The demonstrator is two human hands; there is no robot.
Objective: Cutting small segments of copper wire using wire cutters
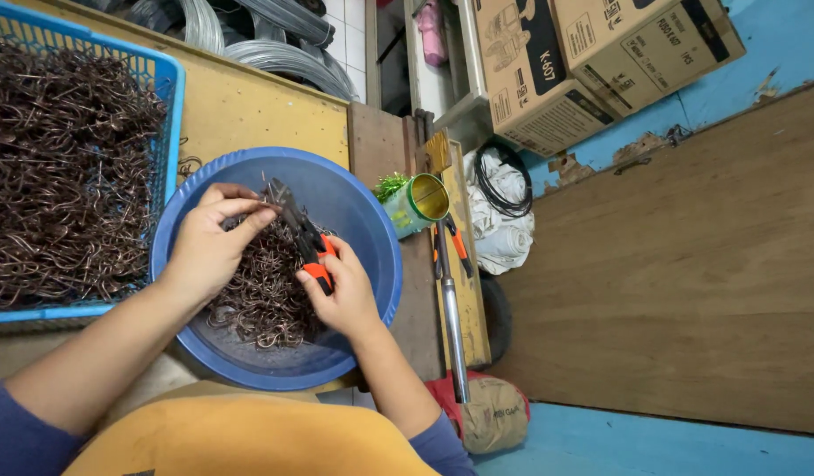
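**Head cam: snipping wire over the basin**

Left to right: blue plastic crate of brown wire hooks (67, 167), left hand (208, 242) pinching a stiff, light bent wire piece (267, 204) over the round blue plastic basin (371, 220), right hand (341, 291) clenched around orange-handled pliers (303, 236). Probably springy, so grip near the bend.

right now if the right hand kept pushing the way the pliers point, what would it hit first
The pliers in the right hand point up-left at a brown wire piece pinched in the left hand; they would likely meet its fingertips first, though depth is unclear.

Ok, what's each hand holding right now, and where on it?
Right hand grips the pliers by their orange handles. Left hand pinches a brown wire piece at the plier tips.
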